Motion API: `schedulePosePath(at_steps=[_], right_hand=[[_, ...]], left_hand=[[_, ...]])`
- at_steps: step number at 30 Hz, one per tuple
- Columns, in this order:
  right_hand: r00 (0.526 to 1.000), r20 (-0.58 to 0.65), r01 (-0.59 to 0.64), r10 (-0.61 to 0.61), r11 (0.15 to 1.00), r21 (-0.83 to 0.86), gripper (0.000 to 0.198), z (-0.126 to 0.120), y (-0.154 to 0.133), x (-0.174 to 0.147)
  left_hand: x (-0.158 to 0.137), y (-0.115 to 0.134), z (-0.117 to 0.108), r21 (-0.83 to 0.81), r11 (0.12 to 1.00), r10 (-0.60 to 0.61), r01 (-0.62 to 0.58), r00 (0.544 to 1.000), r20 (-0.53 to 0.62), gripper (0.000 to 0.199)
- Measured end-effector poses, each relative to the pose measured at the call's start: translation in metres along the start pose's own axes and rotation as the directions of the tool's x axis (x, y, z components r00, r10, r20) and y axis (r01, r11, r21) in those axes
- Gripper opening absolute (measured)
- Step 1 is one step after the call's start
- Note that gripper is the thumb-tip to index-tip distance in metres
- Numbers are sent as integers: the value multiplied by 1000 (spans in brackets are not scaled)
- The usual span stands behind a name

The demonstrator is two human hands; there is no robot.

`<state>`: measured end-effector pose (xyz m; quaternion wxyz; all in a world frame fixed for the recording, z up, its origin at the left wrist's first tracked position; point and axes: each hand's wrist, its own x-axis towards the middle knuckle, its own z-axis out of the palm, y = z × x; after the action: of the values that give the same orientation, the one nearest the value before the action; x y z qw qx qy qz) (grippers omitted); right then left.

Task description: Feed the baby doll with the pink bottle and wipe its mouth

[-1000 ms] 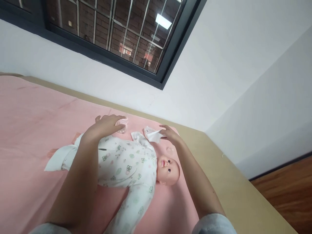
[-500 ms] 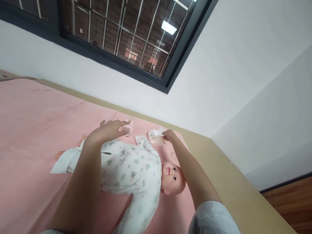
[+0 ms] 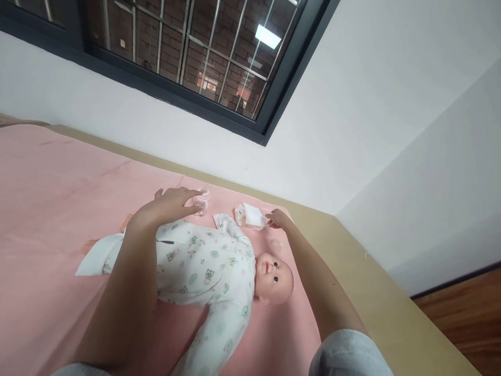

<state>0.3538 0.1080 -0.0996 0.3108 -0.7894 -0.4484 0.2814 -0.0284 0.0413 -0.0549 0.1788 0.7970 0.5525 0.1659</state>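
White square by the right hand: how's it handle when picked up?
Likely floppy: the white square looks thin and flat. Probably light for its size, same reason. May slide if nudged: it seems unfastened on the clear wrapper.

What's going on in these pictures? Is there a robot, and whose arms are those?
There's no robot! Those are a person's own bare arms. The camera sits on their head, so you look forward and down, as they do. A baby doll in patterned clothes lies on a pink sheet. The left hand has its fingers at a small clear container; I can't tell how firmly. The right hand seems to hold nothing, beside a white square on a crinkly packet.
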Motion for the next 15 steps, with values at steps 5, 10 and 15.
schedulePosePath(at_steps=[5,10,15], right_hand=[[981,-161,123,-110,990,70,24,-24,35,-5],[944,-284,214,-167,966,144,34,-17,83,-24],[944,-271,259,-190,935,244,54,11,124,-51]], left_hand=[[-3,3,-5,-177,984,-38,5,982,-184,86],[10,2,-1,-432,902,-172,1,918,-357,81],[53,-10,25,-258,938,-274,230,949,-154,84]])
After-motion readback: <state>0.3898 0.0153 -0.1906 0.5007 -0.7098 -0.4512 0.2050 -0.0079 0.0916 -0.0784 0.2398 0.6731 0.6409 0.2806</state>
